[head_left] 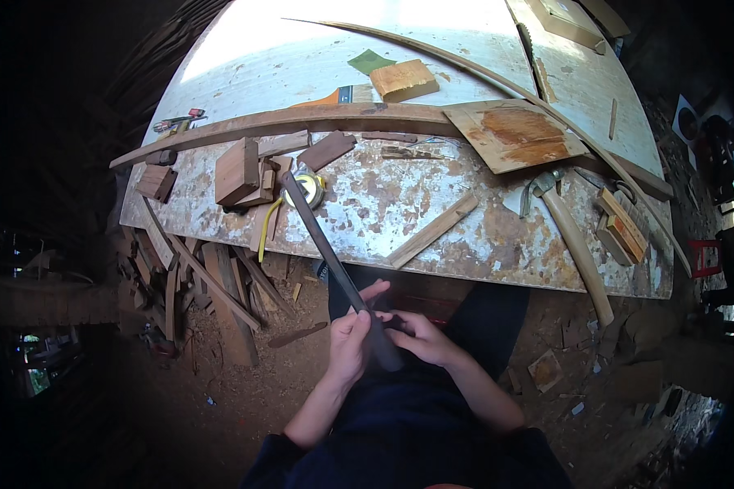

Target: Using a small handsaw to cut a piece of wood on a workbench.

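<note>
A long dark bar, narrow at its far end and wider and rounded at the near end, slants across the front of my body. I cannot tell what kind of thing it is. My left hand is closed around its lower part, the thumb lying along it and one finger stretched out beyond. To the right of it, my right hand has its fingers bent together against the bar's near part; what they pinch is hidden. The bar's far tip overlaps a tape measure on the table, whose yellow tape hangs out.
The worn white table holds wooden blocks, a loose strip, a stained board and a long curved beam. A hammer juts past the table's front edge. Offcuts lean below left.
</note>
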A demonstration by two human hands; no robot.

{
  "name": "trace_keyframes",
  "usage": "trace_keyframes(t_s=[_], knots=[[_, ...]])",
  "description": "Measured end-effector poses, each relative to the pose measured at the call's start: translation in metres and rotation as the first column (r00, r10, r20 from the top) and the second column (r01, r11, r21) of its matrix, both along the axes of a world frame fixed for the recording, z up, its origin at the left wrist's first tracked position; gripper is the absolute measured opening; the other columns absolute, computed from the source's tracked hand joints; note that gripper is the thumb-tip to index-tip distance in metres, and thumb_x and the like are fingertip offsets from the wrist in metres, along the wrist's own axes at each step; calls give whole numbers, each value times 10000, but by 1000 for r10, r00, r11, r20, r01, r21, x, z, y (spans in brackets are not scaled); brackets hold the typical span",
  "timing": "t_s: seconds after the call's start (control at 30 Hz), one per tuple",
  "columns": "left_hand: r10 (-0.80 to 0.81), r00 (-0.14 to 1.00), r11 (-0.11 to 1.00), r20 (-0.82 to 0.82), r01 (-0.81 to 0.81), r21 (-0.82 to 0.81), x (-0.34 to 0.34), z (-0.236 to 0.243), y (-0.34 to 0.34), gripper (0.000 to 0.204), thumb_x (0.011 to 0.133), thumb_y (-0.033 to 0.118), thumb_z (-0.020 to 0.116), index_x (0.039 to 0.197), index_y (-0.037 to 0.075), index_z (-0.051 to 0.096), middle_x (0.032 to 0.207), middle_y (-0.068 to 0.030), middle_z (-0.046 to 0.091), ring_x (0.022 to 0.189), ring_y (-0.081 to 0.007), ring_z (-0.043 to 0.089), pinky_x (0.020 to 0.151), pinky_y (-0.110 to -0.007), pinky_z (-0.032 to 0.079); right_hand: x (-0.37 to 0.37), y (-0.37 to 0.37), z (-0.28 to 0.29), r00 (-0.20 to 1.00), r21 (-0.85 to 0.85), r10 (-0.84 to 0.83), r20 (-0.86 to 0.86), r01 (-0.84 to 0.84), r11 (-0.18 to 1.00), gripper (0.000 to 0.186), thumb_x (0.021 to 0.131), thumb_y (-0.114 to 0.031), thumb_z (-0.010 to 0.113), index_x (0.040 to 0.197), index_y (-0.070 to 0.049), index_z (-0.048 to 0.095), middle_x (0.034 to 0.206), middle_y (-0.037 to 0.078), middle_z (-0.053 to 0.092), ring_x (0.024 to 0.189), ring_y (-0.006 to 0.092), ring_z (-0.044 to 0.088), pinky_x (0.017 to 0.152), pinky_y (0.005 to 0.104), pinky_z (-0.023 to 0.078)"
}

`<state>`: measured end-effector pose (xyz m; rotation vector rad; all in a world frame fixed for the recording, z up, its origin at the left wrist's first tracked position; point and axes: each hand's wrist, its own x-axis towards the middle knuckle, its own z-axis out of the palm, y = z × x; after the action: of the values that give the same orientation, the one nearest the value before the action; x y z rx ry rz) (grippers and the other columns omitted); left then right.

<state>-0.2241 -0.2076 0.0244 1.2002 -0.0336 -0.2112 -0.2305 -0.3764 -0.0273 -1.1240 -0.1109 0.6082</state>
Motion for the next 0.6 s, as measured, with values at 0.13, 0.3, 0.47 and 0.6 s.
trace_keyframes(t_s=[0.13, 0.3, 0.47, 0.6], knots=[[-33, 999, 999, 5, 33, 11, 0, 1, 5, 374, 1068, 285, 521, 1032, 6, 769, 1514, -234, 468, 1424, -343, 421, 1180, -463, 306, -1, 0, -2, 995, 93, -72, -63, 78, 993, 187, 1025, -111, 609, 1165, 13, 626, 1061, 5, 664, 988, 67, 620, 865, 253, 499], [110, 994, 980, -6, -107, 166, 0, -5, 4, 294, 1048, 191, 549, 1055, -3, 770, 1516, -208, 465, 1382, -295, 459, 1148, -432, 355, 9, -13, 15, 954, -45, -289, 73, 293, 955, 68, 973, -40, 638, 989, 25, 652, 954, 6, 638, 900, 49, 596, 716, 224, 473], [172, 978, 911, 120, -205, 358, 5, -15, 3, 272, 1048, 150, 554, 1089, -20, 762, 1415, -168, 531, 1283, -260, 522, 1077, -382, 403, 7, -9, 40, 868, -195, -342, 360, 429, 882, 66, 892, 1, 669, 935, 43, 643, 974, 89, 649, 900, 153, 654, 744, 268, 493], [234, 968, 879, -86, -173, 444, 3, -8, 4, 275, 1058, 162, 560, 1141, -28, 743, 1166, -75, 655, 961, -128, 629, 847, -255, 483, 4, 4, 71, 758, -278, -265, 596, 504, 818, 55, 847, 32, 686, 887, 32, 649, 999, 104, 651, 845, 174, 652, 755, 294, 523]])
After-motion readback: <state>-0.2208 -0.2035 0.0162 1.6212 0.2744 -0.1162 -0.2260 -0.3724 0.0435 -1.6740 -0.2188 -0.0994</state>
